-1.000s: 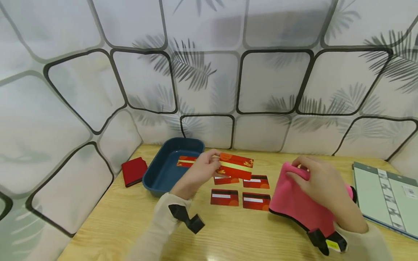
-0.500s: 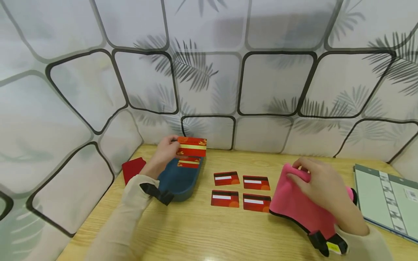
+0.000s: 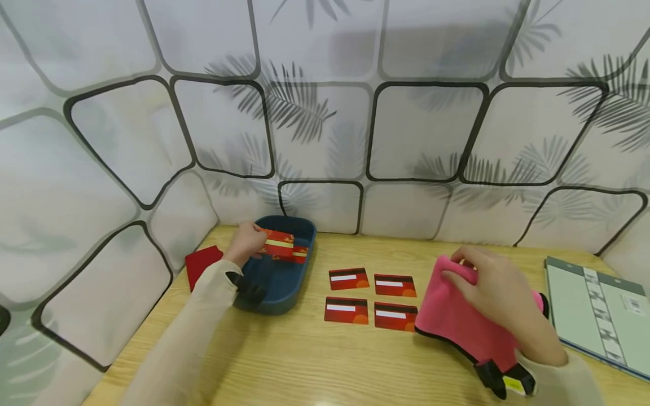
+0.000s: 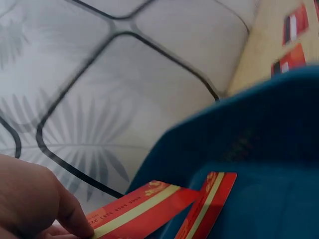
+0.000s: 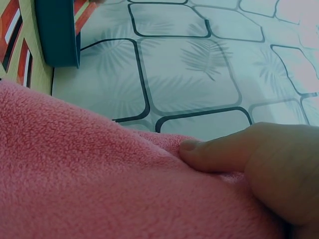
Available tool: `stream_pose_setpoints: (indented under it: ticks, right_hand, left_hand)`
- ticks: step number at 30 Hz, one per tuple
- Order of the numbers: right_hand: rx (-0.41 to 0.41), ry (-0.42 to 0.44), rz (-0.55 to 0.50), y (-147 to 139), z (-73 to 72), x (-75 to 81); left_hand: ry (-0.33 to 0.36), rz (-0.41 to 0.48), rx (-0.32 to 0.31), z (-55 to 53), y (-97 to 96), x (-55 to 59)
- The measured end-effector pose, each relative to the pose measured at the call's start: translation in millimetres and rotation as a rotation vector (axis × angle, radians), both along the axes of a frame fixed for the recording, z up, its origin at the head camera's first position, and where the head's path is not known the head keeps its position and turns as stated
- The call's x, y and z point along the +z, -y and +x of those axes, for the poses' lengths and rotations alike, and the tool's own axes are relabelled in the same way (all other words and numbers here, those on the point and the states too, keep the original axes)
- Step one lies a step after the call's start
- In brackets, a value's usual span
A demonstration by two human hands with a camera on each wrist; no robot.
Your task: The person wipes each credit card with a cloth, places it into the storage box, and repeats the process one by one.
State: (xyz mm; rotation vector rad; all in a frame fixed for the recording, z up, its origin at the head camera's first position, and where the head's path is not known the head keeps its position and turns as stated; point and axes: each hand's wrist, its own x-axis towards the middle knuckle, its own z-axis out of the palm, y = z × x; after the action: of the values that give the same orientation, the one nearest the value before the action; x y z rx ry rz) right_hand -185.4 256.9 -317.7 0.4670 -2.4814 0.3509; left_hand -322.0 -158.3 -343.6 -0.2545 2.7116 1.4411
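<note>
My left hand (image 3: 247,242) pinches a red bank card (image 3: 279,242) with a pale yellow stripe by its left end, over the far part of a blue tray (image 3: 276,286). In the left wrist view the held card (image 4: 142,211) shows raised digits, and its far end meets another striped red card (image 4: 212,201) in the tray (image 4: 279,199). My right hand (image 3: 495,296) grips a fold of a pink fleecy cloth (image 3: 447,307) with black edging. The right wrist view shows the thumb pressing on that cloth (image 5: 84,164); the other fingertips are hidden.
Several red cards (image 3: 346,310) lie stripe side up in two rows on the wooden table (image 3: 315,361). A dark red flat case (image 3: 200,265) lies left of the tray. Pale green folders (image 3: 579,304) lie at the right. Patterned fabric walls (image 3: 406,208) stand behind and left.
My left hand has carried the card left from above the table cards and lowered it into the tray area. My right hand keeps its hold on the cloth.
</note>
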Motion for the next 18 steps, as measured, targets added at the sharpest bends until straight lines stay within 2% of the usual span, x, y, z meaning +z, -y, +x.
stream_pose_setpoints:
  ticks: [5,9,14,18]
  right_hand:
    - [0.026,-0.007,-0.003,1,-1.2,1.2]
    - [0.035,0.019,0.006,3,-2.3,1.7]
    - [0.006,0.090,0.007,2,-0.6,4.1]
    - [-0.017,0.108,-0.005,-3,1.8,5.0]
  left_hand:
    - [0.011,-0.088,-0.001,-11.7,-3.3,-3.4]
    - [-0.002,-0.133,-0.032,-18.5,-0.8,-10.1]
    - [0.019,-0.173,-0.078,-27.3,-5.0,-18.0]
    - [-0.002,-0.252,-0.112,-31.0,-13.7,-20.2]
